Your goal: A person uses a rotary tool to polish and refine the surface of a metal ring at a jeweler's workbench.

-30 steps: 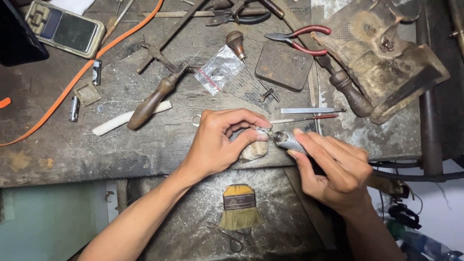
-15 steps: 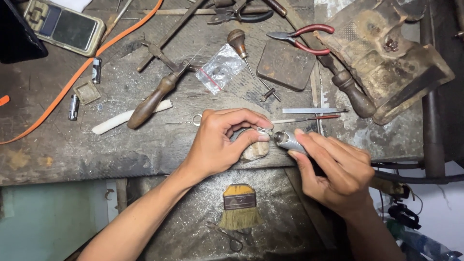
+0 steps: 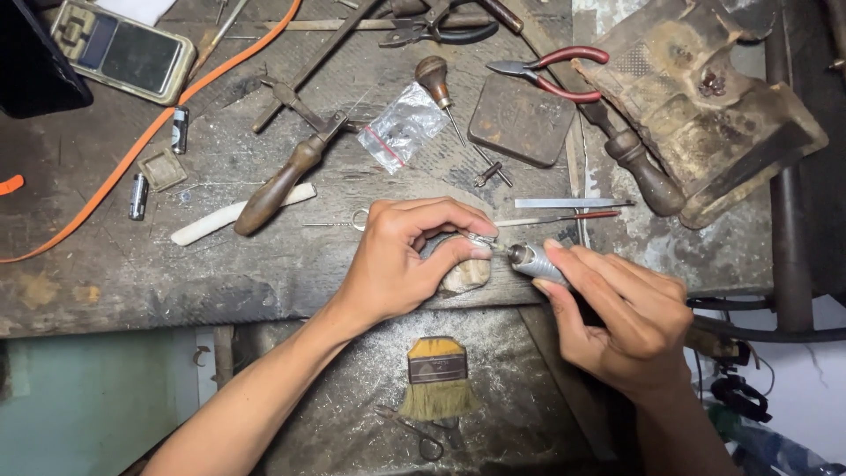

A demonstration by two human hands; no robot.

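Head view: my tool (image 3: 533, 262) meets the small piece (image 3: 480, 239) pinched over the peg (image 3: 464, 274).

My left hand (image 3: 397, 264) is curled tight, thumb and fingertips nipping a small metal piece against the pale wooden peg at the bench (image 3: 264, 264) edge; the piece is mostly hidden, so I cannot tell its shape. My right hand (image 3: 626, 317) is wrapped around the grey ribbed tool, held like a pen. The piece lies just left of my right fingertips and a little farther from me. The tool's long axis runs from lower right to upper left, its tip pointing left at the piece, seemingly touching it. The left hand is the nearer one. A brush (image 3: 436, 379) sits below both hands, nearer to me.
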